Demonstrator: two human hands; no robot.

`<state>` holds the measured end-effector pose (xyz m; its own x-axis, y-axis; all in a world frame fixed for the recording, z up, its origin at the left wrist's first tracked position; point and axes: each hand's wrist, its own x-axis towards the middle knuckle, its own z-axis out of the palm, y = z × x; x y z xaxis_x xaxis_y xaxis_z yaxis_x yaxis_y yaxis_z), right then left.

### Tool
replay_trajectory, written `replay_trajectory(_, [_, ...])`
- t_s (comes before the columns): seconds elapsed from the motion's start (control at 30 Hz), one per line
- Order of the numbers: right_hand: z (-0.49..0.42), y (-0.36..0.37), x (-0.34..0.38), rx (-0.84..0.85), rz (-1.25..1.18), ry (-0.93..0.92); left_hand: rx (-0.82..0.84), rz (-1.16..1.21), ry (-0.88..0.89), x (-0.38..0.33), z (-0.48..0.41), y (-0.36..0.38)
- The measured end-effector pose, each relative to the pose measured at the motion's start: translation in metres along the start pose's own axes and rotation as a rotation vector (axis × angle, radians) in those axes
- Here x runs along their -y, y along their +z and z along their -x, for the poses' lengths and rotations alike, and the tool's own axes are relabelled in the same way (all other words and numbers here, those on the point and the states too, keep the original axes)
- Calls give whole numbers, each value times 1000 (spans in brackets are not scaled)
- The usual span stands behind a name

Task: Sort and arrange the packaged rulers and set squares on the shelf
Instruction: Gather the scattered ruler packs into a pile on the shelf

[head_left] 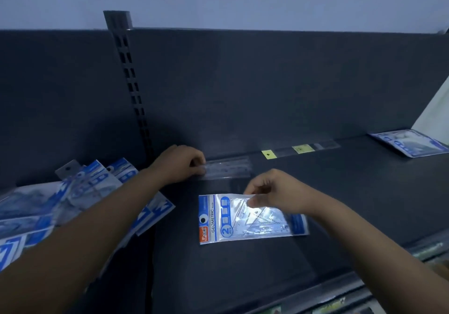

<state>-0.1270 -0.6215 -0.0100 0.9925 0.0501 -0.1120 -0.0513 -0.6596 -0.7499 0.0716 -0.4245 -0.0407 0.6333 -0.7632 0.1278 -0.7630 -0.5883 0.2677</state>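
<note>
I have the left hand (181, 163) pinching the left end of a clear packaged ruler (228, 166), which lies along the back edge of the shelf (364, 180). The right hand (274, 192) pinches the top edge of the set-square pack (243, 219), which lies flat at mid-shelf. My worry is that the glossy film looks slick on the matte dark metal, so a one-edge pinch may let either sleeve skate or twist askew. My left forearm crosses the loose heap of blue-and-white packs (80, 187) at the shelf's left end and could drag some off the front edge. Inside the film are thin, rigid triangles.
</note>
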Motion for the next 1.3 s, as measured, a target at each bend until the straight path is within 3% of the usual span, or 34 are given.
replay_trajectory(0.1, [-7, -20, -13, 22, -38, -23, -41, -127, 46, -11, -7, -1])
replay_trajectory(0.13, [-7, -26, -18, 29, -59, -30, -48, -82, 63, -20, -9, -3])
replay_trajectory(0.2, [-7, -41, -28, 31, -91, -43, -17, 227, 86, -47, -13, -9])
replay_trajectory(0.3, [-5, -67, -45, -3, -115, -59, 202, 607, 117, -100, -19, -19])
replay_trajectory(0.4, [3, -96, -63, -43, -139, -68, 351, 550, 142, -147, -38, -11])
replay_trajectory(0.67, [75, -224, -172, -109, -70, -27, 253, 480, 121, -276, -131, 36])
replay_trajectory(0.9, [136, -358, -315, -192, -19, 29, 93, 652, -113, -409, -216, 110])
replay_trajectory(1.07, [148, -411, -379, -213, 259, 78, -139, 507, -228, -479, -266, 161])
replay_trajectory(1.3, [124, -433, -425, -342, 393, 131, -229, 242, -349, -503, -311, 182])
